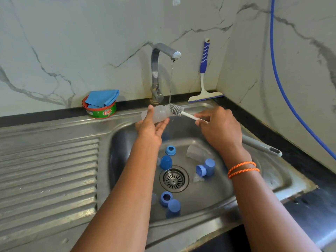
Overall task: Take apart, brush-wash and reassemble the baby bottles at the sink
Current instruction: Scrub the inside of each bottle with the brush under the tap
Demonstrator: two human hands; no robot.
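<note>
- A clear baby bottle (157,113) lies on its side in the air above the sink basin (214,195), its open mouth turned toward the right, just under the running water (171,82).
- The left hand (151,124) holds the bottle from below and behind: the thumb lies over its top side near the middle, and the fingers curl up under its lower side, tips showing past the neck.
- A grey bottle brush (176,110) has its bristle head at the bottle's mouth, touching the rim; its white stem slants down to the right.
- The right hand (219,127) pinches the stem between thumb and curled fingers, well back from the bristles.
- The stream falls from the tap (158,70) onto the point where brush and mouth meet.
- In the basin around the drain (174,179) lie blue rings and caps (170,150), separately and in pairs, and a second clear bottle (197,151) on its side.
- A grey handle (261,145) rests on the right rim of the sink.
- On the ledge behind stand a green tub (101,111) with a blue cloth (101,98) on it, and a blue-handled squeegee (204,73) leaning on the wall.
</note>
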